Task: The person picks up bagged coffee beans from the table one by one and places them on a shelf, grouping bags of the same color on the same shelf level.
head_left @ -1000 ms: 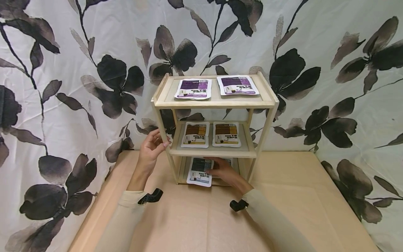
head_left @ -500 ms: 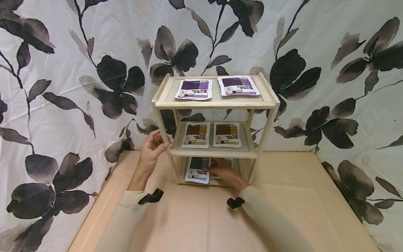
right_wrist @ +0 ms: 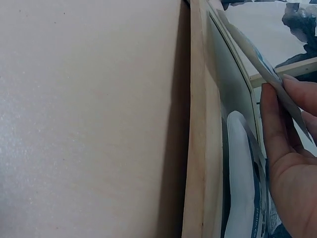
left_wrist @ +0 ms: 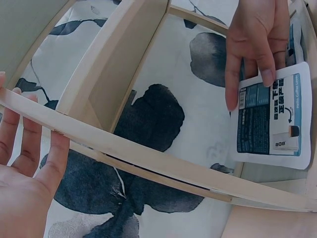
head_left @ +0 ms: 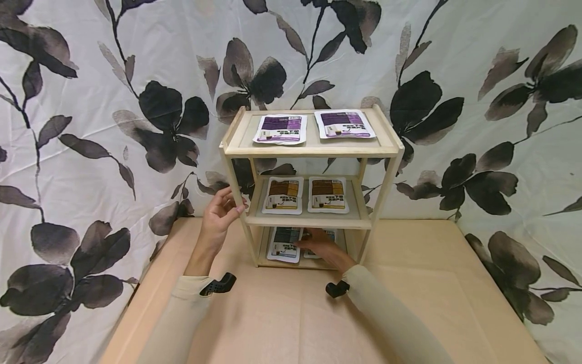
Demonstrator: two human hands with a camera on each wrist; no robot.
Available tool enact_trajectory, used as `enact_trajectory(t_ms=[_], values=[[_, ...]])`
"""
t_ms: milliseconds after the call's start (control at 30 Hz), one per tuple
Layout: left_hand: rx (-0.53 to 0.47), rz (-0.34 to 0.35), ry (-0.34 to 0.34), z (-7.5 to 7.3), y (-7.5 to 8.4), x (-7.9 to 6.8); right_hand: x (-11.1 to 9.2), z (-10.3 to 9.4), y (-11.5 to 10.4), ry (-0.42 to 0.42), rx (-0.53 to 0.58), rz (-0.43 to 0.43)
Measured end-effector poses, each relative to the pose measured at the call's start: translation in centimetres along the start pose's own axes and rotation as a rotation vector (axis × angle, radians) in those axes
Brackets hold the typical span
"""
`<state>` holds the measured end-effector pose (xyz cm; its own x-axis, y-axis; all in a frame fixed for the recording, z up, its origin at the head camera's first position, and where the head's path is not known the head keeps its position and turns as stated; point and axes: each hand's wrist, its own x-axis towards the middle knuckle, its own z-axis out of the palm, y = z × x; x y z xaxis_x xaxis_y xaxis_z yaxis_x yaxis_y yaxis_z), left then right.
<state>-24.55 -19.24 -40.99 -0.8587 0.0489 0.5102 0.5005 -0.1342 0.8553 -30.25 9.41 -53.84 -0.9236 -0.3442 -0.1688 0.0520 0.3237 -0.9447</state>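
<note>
A small wooden shelf rack (head_left: 313,150) with three tiers stands on the table. My left hand (head_left: 215,217) holds its front left post (left_wrist: 148,148), the fingers passing behind the wood. On the bottom tier, my right hand (head_left: 324,245) pinches a white pouch (head_left: 285,245) with a dark blue-grey label by its right edge. The right wrist view shows this pouch edge-on and tilted, between thumb and fingers. Beside it lies a second blue-labelled pouch (right_wrist: 240,173), partly hidden by the hand in the head view.
Two purple-labelled pouches (head_left: 281,129) lie on the top tier. The middle tier (head_left: 306,221) bears two brown-and-yellow-labelled pouches (head_left: 329,195). A tan cover lies over the table (head_left: 409,283). Behind the rack hangs a white cloth (head_left: 327,71) with dark flowers.
The pinched pouch has moved back and slightly left, from jutting over the bottom tier's front edge to within the tier. My right hand has gone with it; the left hand keeps its place.
</note>
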Motion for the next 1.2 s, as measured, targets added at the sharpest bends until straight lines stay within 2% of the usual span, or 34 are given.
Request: enact_trajectory(t_ms=[300,633,1100,1200], values=[[0.003,0.007,-0.007,0.0,0.0,0.0,0.1,0.1,-0.2,0.004,0.007,0.040],[0.000,0.032,-0.023,-0.1,-0.3,0.0,0.1,0.1,-0.3,0.008,-0.059,0.071],[0.005,0.019,-0.001,0.0,-0.3,0.0,-1.1,-0.2,-1.9,-0.011,-0.220,-0.008],[0.000,0.017,0.000,0.0,-0.3,0.0,-1.5,-0.2,-2.2,-0.025,-0.220,-0.024]])
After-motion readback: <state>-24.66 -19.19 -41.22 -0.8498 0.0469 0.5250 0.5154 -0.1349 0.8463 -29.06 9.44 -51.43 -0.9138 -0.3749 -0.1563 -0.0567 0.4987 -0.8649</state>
